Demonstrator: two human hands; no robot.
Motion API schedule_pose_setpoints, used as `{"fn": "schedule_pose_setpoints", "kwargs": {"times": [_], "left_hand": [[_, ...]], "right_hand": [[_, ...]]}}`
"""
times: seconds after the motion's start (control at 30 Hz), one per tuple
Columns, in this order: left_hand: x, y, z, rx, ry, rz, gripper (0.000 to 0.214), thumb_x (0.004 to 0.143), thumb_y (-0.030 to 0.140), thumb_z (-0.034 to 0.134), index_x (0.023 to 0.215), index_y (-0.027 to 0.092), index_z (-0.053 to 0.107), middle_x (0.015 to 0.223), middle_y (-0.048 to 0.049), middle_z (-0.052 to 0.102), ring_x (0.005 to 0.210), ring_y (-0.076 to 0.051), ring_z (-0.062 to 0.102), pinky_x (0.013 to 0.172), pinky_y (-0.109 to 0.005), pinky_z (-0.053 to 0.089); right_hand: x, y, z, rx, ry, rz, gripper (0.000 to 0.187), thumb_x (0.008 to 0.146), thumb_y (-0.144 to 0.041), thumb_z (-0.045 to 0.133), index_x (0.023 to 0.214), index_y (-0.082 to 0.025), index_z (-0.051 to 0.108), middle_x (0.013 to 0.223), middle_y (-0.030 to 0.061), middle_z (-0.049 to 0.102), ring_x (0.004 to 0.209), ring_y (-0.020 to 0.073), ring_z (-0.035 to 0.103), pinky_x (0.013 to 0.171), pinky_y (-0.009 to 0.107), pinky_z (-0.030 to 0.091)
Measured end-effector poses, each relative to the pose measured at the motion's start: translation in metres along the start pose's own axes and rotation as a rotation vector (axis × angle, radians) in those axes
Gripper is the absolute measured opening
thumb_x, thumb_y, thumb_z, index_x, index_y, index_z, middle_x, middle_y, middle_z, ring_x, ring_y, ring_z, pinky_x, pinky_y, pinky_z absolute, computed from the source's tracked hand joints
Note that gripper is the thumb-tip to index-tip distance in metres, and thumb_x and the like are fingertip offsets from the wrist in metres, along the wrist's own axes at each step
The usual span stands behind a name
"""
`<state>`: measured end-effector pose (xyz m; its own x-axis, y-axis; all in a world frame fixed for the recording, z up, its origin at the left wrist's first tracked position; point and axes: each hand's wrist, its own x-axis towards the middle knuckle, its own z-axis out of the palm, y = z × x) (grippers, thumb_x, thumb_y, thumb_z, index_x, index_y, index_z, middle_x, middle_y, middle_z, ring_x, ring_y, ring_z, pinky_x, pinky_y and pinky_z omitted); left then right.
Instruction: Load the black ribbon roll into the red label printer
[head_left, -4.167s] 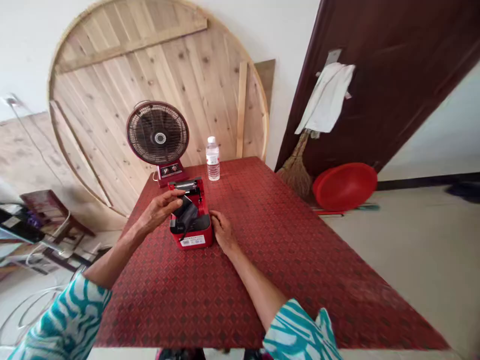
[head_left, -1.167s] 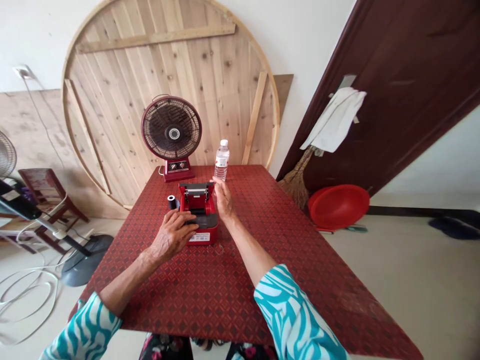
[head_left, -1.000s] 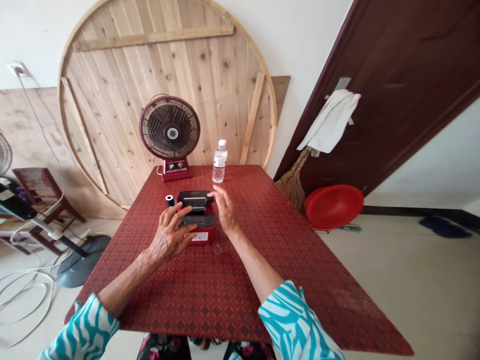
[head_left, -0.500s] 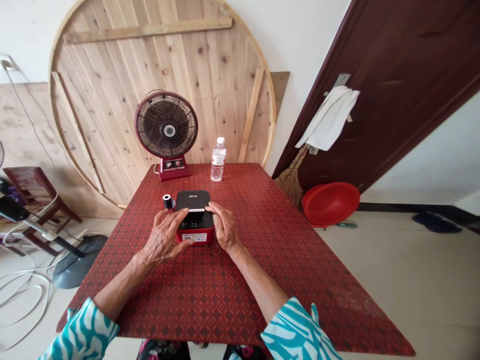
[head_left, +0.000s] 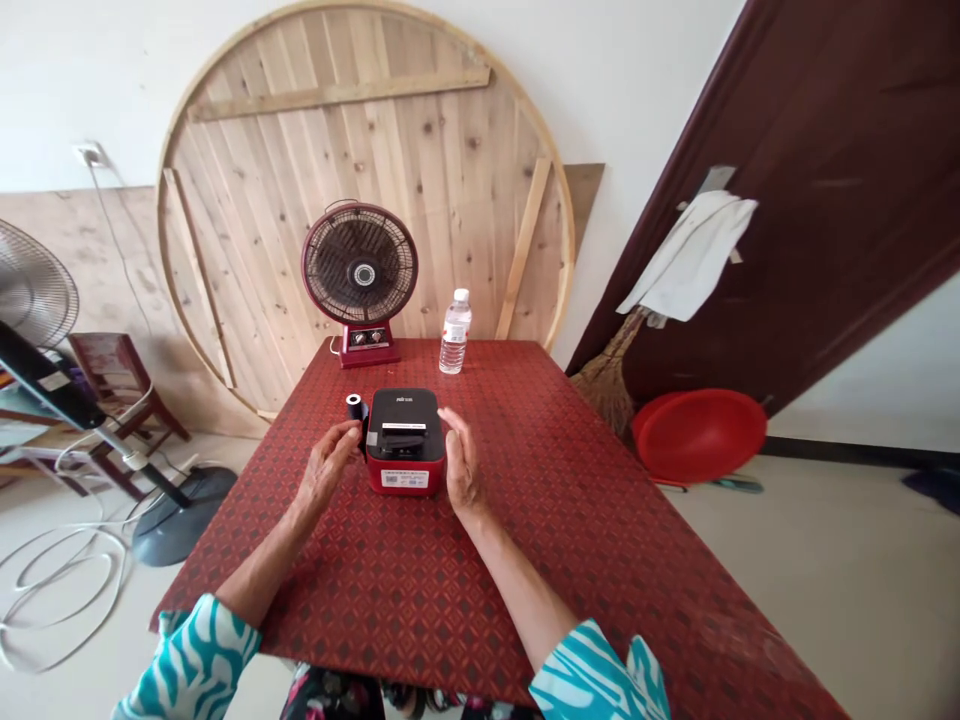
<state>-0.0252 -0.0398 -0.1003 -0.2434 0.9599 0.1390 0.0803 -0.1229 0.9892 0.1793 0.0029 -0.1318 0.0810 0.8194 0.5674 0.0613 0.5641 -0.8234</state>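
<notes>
A small red-and-black box-shaped device (head_left: 406,405), which looks like a receipt printer, sits on the table with a white label on its front and a slot in its dark top. My left hand (head_left: 327,468) is at its left side, thumb and fingers drawn together near a dark strip; what they hold, if anything, I cannot make out. Along the right side is my right hand (head_left: 465,470), open, its fingers stretched out and nothing in it. Just left of the device stands a small dark roll (head_left: 354,406) with a white core.
The red patterned table (head_left: 540,520) bears a maroon fan (head_left: 363,275) and a water bottle (head_left: 454,340) at its far side. A standing fan (head_left: 161,510) with loose white cable is at left. A red basin (head_left: 697,435) and a broom (head_left: 604,390) are by the door at right.
My left hand has come off the device's top to its left side, its fingers drawing together. My right hand has slipped off the top to the right side. The view has shifted a little left.
</notes>
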Motion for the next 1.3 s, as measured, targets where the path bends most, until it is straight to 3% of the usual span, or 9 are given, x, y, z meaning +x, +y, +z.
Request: {"fn": "schedule_pose_setpoints", "kwargs": {"times": [0.13, 0.27, 0.67, 1.03, 1.17, 1.3], "left_hand": [[0.006, -0.010, 0.003, -0.100, -0.107, -0.115, 0.055, 0.074, 0.054, 0.062, 0.112, 0.014, 0.059, 0.059, 0.0022, 0.057, 0.056, -0.011, 0.053, 0.059, -0.023, 0.043], [0.010, -0.009, 0.009, -0.169, -0.132, -0.188, 0.054, 0.068, 0.050, 0.068, 0.108, 0.014, 0.057, 0.060, 0.0031, 0.058, 0.050, -0.009, 0.050, 0.054, -0.022, 0.041], [0.020, 0.005, 0.013, -0.276, -0.159, -0.415, 0.040, 0.062, 0.024, 0.065, 0.099, 0.018, 0.050, 0.061, 0.0046, 0.061, 0.044, -0.009, 0.052, 0.048, -0.021, 0.039], [0.020, 0.005, 0.015, -0.304, -0.123, -0.423, 0.035, 0.059, 0.020, 0.064, 0.091, 0.018, 0.050, 0.052, 0.0070, 0.055, 0.037, -0.007, 0.045, 0.043, -0.019, 0.036], [0.017, 0.008, 0.013, -0.284, -0.119, -0.405, 0.037, 0.059, 0.025, 0.068, 0.092, 0.017, 0.054, 0.056, 0.0060, 0.057, 0.040, -0.007, 0.045, 0.046, -0.020, 0.037], [0.026, 0.022, 0.009, -0.173, -0.101, -0.186, 0.031, 0.063, 0.034, 0.070, 0.086, 0.016, 0.061, 0.054, 0.0052, 0.055, 0.042, -0.006, 0.043, 0.046, -0.019, 0.034]], "right_hand": [[-0.001, 0.008, 0.015, 0.091, 0.151, 0.200, 0.047, 0.090, -0.051, 0.035, 0.124, -0.023, 0.052, 0.134, 0.0073, 0.052, 0.127, 0.0202, 0.044, 0.109, 0.044, 0.030], [-0.004, 0.018, 0.023, 0.224, 0.190, 0.307, 0.051, 0.087, -0.055, 0.038, 0.123, -0.022, 0.053, 0.136, 0.0074, 0.051, 0.127, 0.0214, 0.043, 0.109, 0.043, 0.028], [-0.007, 0.014, 0.023, 0.268, 0.216, 0.334, 0.052, 0.085, -0.056, 0.041, 0.121, -0.022, 0.056, 0.133, 0.0066, 0.053, 0.126, 0.0223, 0.045, 0.108, 0.042, 0.029], [-0.009, 0.024, 0.020, 0.281, 0.176, 0.326, 0.051, 0.086, -0.055, 0.041, 0.123, -0.022, 0.053, 0.135, 0.0068, 0.051, 0.126, 0.0204, 0.044, 0.108, 0.040, 0.030], [-0.008, 0.023, 0.018, 0.308, 0.205, 0.350, 0.053, 0.083, -0.056, 0.046, 0.122, -0.021, 0.053, 0.126, 0.0079, 0.058, 0.115, 0.0211, 0.053, 0.101, 0.040, 0.037], [-0.006, 0.022, 0.018, 0.359, 0.226, 0.388, 0.053, 0.083, -0.055, 0.046, 0.123, -0.022, 0.052, 0.116, 0.0076, 0.064, 0.100, 0.0204, 0.061, 0.088, 0.037, 0.046]]}}
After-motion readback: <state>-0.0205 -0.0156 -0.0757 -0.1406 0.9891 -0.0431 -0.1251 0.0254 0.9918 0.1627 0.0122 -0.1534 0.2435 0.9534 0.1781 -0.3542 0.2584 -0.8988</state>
